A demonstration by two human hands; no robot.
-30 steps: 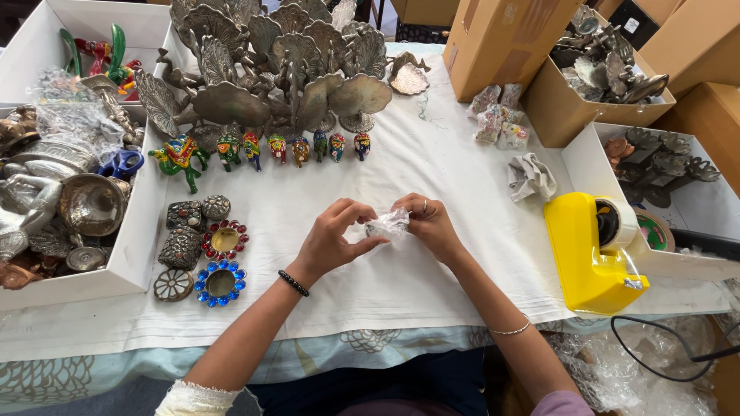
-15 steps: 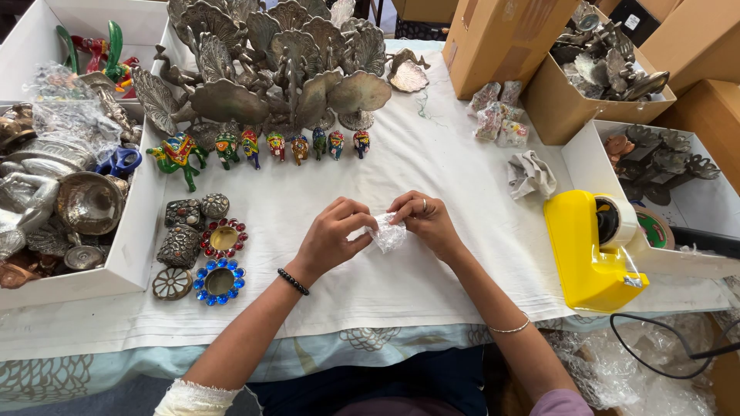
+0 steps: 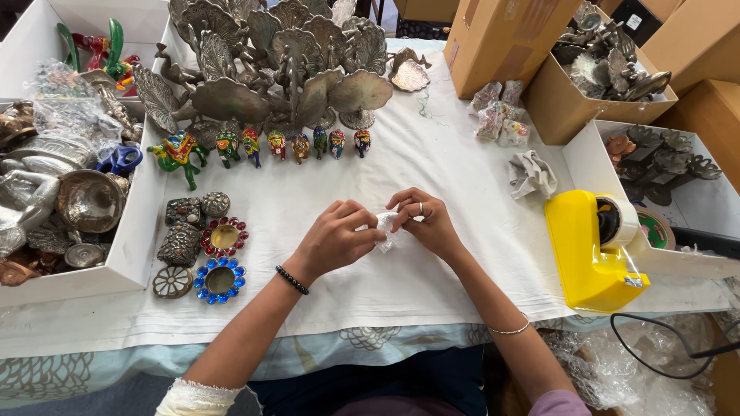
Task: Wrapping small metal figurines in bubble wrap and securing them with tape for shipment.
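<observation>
Both my hands meet over the middle of the white cloth (image 3: pixel 432 154). My left hand (image 3: pixel 338 237) and my right hand (image 3: pixel 426 223) pinch a small bundle wrapped in clear bubble wrap (image 3: pixel 385 229) between their fingertips; what is inside it is hidden. A dark bead bracelet sits on my left wrist, a thin bangle on my right forearm and a ring on one right finger. A row of small painted elephant figurines (image 3: pixel 297 146) stands beyond my hands, in front of grey metal peacock stands (image 3: pixel 270 69).
A yellow tape dispenser (image 3: pixel 593 246) stands at the right. Jewelled round holders (image 3: pixel 222 258) lie at the left. White trays (image 3: pixel 131 254) of metalware flank the cloth, cardboard boxes (image 3: pixel 501 42) stand behind, wrapped bundles (image 3: pixel 497 115) and crumpled paper (image 3: pixel 530 176) lie far right.
My hands have closed in on the bundle and shifted slightly; the bubble wrap is now more tightly gathered and mostly hidden between my fingers.
</observation>
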